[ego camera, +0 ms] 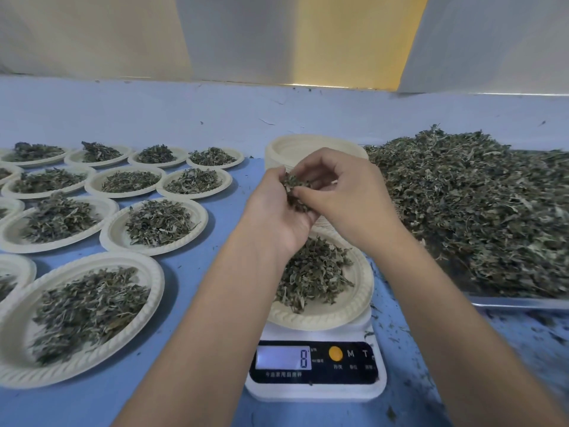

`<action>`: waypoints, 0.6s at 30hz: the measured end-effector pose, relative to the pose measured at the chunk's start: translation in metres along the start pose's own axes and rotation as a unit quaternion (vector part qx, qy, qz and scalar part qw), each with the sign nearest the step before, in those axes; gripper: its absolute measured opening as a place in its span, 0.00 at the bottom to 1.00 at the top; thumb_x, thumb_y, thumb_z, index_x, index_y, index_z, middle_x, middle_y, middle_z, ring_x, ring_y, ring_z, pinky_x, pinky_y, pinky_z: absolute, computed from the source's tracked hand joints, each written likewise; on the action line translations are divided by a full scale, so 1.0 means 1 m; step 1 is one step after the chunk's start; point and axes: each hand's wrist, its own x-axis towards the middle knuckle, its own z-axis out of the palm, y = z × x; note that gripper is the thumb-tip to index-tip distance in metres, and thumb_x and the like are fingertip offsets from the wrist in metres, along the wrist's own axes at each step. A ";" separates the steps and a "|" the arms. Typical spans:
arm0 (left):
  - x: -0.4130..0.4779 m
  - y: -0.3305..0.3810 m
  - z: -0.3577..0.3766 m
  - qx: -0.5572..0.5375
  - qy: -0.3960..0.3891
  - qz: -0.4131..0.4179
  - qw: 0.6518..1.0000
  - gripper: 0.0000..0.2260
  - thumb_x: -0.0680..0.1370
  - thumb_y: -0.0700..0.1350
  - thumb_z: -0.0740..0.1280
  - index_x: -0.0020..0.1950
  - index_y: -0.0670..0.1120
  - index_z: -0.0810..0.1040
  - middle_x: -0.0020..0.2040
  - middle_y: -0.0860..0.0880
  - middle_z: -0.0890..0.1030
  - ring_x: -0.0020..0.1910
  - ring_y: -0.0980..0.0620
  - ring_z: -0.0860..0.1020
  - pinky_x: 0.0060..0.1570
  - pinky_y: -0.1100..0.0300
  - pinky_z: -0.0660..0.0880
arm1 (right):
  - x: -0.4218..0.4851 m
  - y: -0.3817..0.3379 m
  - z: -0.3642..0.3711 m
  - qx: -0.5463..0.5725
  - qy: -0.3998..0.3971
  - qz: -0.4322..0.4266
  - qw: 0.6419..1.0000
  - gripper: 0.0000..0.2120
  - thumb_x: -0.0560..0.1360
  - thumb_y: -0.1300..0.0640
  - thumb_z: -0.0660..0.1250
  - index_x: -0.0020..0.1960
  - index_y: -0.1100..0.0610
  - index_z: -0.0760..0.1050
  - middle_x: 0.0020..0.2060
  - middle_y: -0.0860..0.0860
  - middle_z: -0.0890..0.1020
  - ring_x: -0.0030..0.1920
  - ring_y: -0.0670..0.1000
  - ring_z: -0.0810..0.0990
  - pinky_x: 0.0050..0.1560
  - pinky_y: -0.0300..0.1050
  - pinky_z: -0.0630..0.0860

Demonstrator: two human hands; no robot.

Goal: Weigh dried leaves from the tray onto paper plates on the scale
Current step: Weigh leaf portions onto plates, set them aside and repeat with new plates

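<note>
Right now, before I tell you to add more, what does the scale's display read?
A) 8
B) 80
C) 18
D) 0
A: the display on the scale shows a lone 8, with the paper plate of dried leaves sitting on its platform.

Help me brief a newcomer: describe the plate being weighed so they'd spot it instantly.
Find the white digital scale on the blue table. The paper plate of dried leaves sits on it, below the left hand and right hand. Unlike the filled plates spread to the left, it alone rests on the scale.
</note>
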 end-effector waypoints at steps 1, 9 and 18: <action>0.000 0.000 0.001 -0.014 0.001 -0.005 1.000 0.16 0.83 0.45 0.50 0.49 0.37 0.73 0.42 0.39 0.79 0.39 0.46 0.78 0.28 0.57 0.79 | 0.000 -0.001 0.001 -0.016 -0.004 -0.009 1.000 0.12 0.67 0.66 0.73 0.40 0.49 0.79 0.32 0.40 0.81 0.33 0.35 0.76 0.38 0.26 0.71; 0.004 0.007 -0.007 -0.051 0.062 0.000 0.997 0.10 0.82 0.41 0.56 0.49 0.36 0.73 0.39 0.40 0.78 0.36 0.47 0.78 0.32 0.55 0.79 | 0.000 -0.002 0.000 -0.030 -0.016 -0.014 0.999 0.04 0.70 0.55 0.73 0.44 0.48 0.83 0.46 0.44 0.80 0.48 0.42 0.75 0.47 0.33 0.71; 0.007 0.023 -0.021 -0.060 0.103 0.046 0.992 0.16 0.83 0.43 0.53 0.41 0.39 0.73 0.40 0.44 0.76 0.39 0.49 0.76 0.54 0.60 0.74 | 0.003 0.014 -0.012 -0.009 -0.095 0.102 0.990 0.04 0.72 0.57 0.71 0.40 0.51 0.82 0.30 0.40 0.80 0.34 0.37 0.75 0.41 0.34 0.72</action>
